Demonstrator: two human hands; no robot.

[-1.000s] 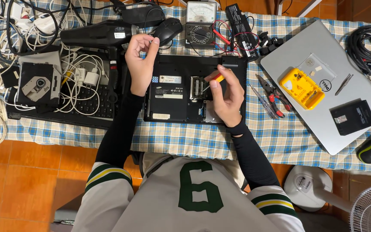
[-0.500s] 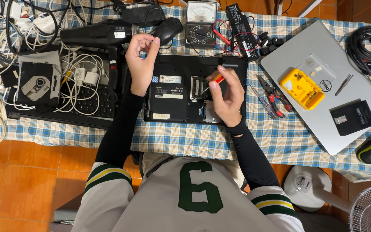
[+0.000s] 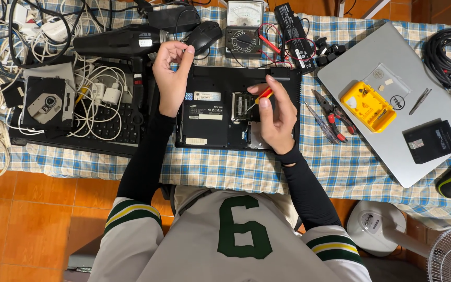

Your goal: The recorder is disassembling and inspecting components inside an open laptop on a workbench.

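Screwdriver [image 3: 263,95] with a red-and-yellow handle sat pinched in the right hand [image 3: 276,119], its tip down in the open bay of the black laptop [image 3: 210,122] lying bottom-up on the checked desk [image 3: 220,169]. The left hand [image 3: 171,75] was raised over the laptop's upper left corner, fingertips pressed together as if on something tiny; I could not tell what, if anything, it held.

From the 1 head view, my worry was a slip: the tip could skid across the exposed boards if pushed at a slant, and any small part let go from that height could vanish among the white cables [image 3: 97,96] beside it.

White rectangular labels and a small blue sticker lay on the laptop's underside. To the right, a silver laptop [image 3: 361,78] carried a yellow parts box [image 3: 367,106] and a flat black case [image 3: 430,141] with a pale label.
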